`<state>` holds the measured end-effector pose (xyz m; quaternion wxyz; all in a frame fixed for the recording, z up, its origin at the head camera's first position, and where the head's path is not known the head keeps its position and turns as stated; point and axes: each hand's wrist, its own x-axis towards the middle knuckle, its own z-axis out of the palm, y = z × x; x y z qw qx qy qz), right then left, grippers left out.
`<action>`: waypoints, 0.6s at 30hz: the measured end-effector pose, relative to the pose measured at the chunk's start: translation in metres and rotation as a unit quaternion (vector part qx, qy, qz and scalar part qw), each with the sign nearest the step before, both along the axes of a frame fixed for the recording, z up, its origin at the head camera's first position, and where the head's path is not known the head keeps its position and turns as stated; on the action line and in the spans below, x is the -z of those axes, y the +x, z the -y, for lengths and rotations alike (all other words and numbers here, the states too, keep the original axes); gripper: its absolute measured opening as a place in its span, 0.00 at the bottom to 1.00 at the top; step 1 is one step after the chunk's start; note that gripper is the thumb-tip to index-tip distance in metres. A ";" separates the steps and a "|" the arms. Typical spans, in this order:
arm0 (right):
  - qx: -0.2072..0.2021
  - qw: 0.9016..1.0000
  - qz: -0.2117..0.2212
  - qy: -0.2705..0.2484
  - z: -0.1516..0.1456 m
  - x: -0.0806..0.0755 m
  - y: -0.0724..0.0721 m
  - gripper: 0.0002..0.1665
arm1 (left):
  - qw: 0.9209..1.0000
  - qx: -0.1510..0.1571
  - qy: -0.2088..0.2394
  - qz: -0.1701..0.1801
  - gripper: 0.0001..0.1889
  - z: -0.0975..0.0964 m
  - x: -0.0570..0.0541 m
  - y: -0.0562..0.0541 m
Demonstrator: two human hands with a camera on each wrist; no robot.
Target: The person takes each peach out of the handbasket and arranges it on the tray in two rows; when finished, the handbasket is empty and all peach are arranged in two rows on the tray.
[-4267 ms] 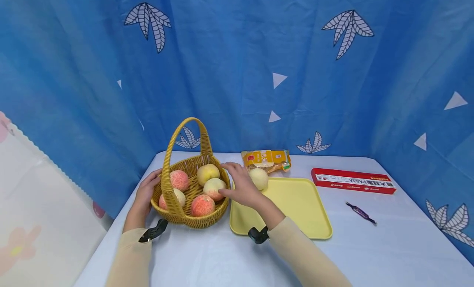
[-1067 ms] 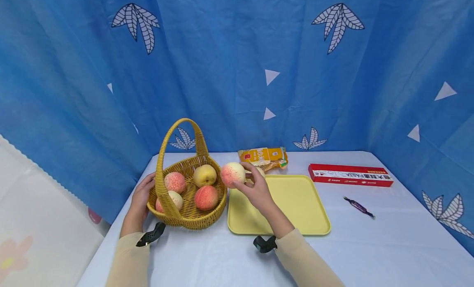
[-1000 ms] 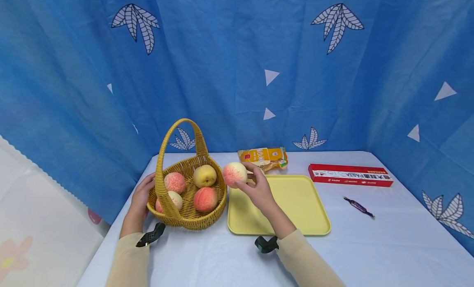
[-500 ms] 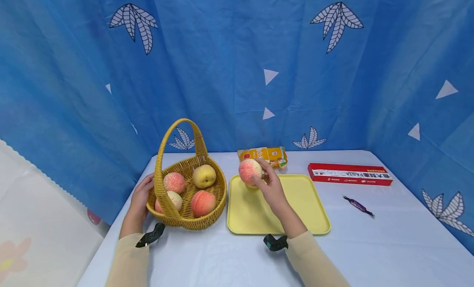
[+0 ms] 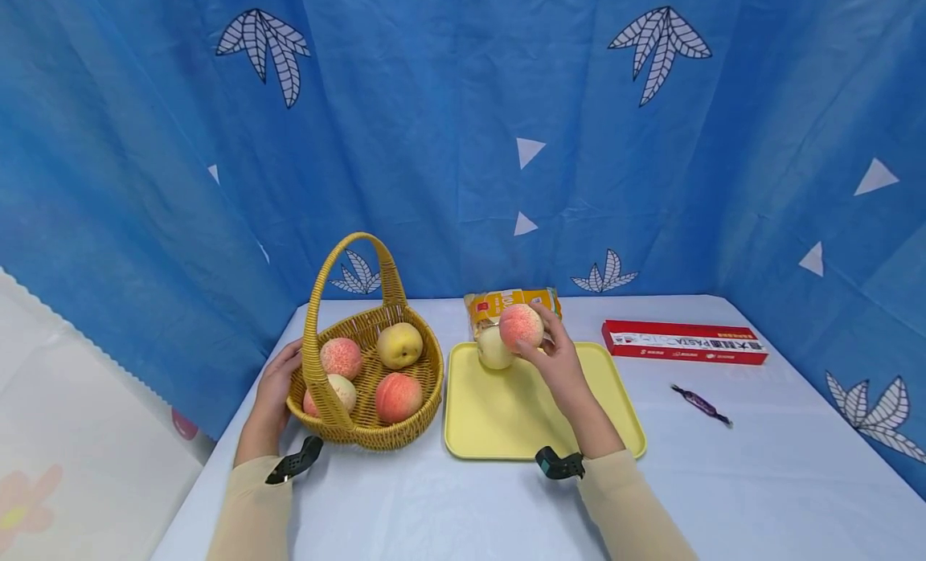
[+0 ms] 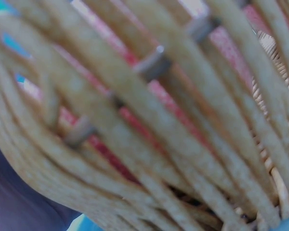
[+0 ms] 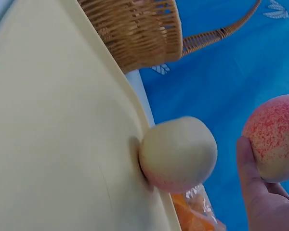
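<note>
In the head view, my right hand (image 5: 567, 368) pinches a pink-and-cream peach (image 5: 521, 328) between thumb and fingers, held up over the back of the yellow tray (image 5: 535, 428). A paler peach (image 7: 178, 154) sits at the tray's back edge, partly behind the held one in the head view. My left hand (image 5: 276, 384) holds the left side of a yellow wicker basket (image 5: 383, 439), its fingertips at the rim. Inside the basket lie a yellow fruit (image 5: 399, 345) and several peaches (image 5: 399, 397). The left wrist view is filled by the basket's slats (image 6: 149, 120), with pink fruit showing through.
Behind the tray lies an orange food packet (image 5: 499, 301). A red pasta box (image 5: 683, 341) lies to the right, with a purple wrapped candy (image 5: 700, 404) in front of it. Blue curtain (image 5: 463, 143) surrounds the back of the white table (image 5: 419, 505).
My right hand has lifted the peach out of the basket and carried it right, over the tray, past the pale peach there. My left hand stays at the basket's side.
</note>
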<state>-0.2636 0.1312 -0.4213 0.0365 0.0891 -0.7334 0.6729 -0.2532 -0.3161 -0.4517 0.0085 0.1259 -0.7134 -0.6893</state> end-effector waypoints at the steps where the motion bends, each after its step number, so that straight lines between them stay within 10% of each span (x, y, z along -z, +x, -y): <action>1: 0.005 1.000 0.004 0.006 -0.002 0.000 -0.001 0.41 | 1.000 0.001 0.001 -0.001 0.23 0.000 0.000 0.000; 18: 0.058 0.996 0.056 0.035 -0.019 0.016 -0.009 0.43 | 1.000 -0.007 0.008 -0.007 0.23 0.001 0.002 0.001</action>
